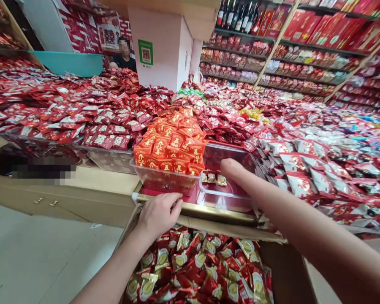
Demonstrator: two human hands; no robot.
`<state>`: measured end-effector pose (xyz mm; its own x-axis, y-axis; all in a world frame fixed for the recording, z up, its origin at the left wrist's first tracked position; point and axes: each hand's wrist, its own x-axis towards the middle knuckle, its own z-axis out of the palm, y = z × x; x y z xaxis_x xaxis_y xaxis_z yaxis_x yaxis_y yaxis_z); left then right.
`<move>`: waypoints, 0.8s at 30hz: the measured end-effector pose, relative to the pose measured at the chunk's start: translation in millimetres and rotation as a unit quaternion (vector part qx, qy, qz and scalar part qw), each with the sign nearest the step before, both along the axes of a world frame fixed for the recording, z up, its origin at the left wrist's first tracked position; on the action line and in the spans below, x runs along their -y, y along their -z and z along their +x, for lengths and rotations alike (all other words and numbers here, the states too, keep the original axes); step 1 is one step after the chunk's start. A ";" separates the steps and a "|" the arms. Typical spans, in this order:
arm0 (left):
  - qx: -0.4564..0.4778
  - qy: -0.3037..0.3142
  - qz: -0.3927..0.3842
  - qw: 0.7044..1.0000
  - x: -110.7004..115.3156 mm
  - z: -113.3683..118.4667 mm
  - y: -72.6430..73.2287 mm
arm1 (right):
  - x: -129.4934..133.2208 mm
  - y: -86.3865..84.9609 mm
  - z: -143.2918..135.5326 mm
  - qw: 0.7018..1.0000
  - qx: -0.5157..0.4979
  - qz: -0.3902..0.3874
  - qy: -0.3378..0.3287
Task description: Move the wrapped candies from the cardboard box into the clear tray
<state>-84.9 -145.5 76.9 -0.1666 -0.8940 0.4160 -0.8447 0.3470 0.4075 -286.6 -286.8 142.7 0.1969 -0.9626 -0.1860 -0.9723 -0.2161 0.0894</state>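
My right hand (232, 169) reaches into a clear plastic bin (223, 198), beside a short row of gold-and-red wrapped candies (213, 178) at its bottom. Its fingers are hidden behind the back of the hand. Closer to me, my left hand (160, 214) is at the gold-trimmed counter edge (218, 212), above the rim of an open cardboard box (286, 261). The left fingers are curled, and what they hold, if anything, is hidden. Inside the box lie many red-and-gold wrapped candies (199, 259).
Left of the bin, another clear bin is heaped with orange packets (172, 145). Red packets (114, 133) fill bins further left; white-and-red packets (304, 173) are piled at right. A pillar (160, 50) rises behind, with a person (125, 61) beside it and stocked shelves (240, 50) beyond.
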 end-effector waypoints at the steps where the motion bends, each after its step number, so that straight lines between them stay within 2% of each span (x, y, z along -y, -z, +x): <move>1: -0.008 0.004 -0.003 1.000 0.3 0.5 0.4 | -9.8 -9.6 -1.6 1.000 0.009 -0.014 -0.004; 4: -0.047 0.036 -0.026 0.998 -4.7 3.8 -0.6 | -59.8 -39.3 -10.6 0.991 0.093 -0.060 -0.071; 5: -0.062 0.046 -0.037 0.996 -9.1 4.8 -1.3 | -82.3 -46.1 -15.6 0.972 0.188 -0.068 -0.128; 6: -0.076 0.057 -0.052 0.994 -14.7 5.2 -1.6 | -106.0 -49.5 -21.8 0.946 0.274 -0.026 -0.170; 8: -0.080 0.090 -0.037 0.992 -28.7 3.2 0.1 | -150.7 -43.5 -36.6 0.907 0.348 0.120 -0.202; 11: 0.000 0.123 0.145 0.982 -48.8 -9.2 12.9 | -194.9 -5.7 -59.0 0.889 0.360 0.228 -0.166; 13: 0.053 0.091 0.241 0.965 -56.2 -21.4 28.2 | -205.9 26.5 -69.5 0.892 0.357 0.252 -0.113; 16: 0.091 0.035 0.288 0.953 -55.0 -37.5 52.7 | -205.7 61.4 -77.1 0.906 0.341 0.243 -0.057; 18: 0.100 0.019 0.306 0.947 -49.2 -43.3 63.9 | -202.7 71.0 -79.3 0.906 0.343 0.242 -0.051; 20: 0.098 0.014 0.313 0.945 -43.9 -44.5 67.9 | -201.2 73.7 -81.4 0.904 0.347 0.242 -0.056; 22: 0.088 0.014 0.313 0.945 -42.6 -42.0 63.8 | -201.4 74.5 -83.9 0.911 0.338 0.229 -0.056; 24: 0.077 0.017 0.307 0.948 -46.0 -38.3 51.9 | -202.5 75.5 -85.9 0.922 0.321 0.211 -0.046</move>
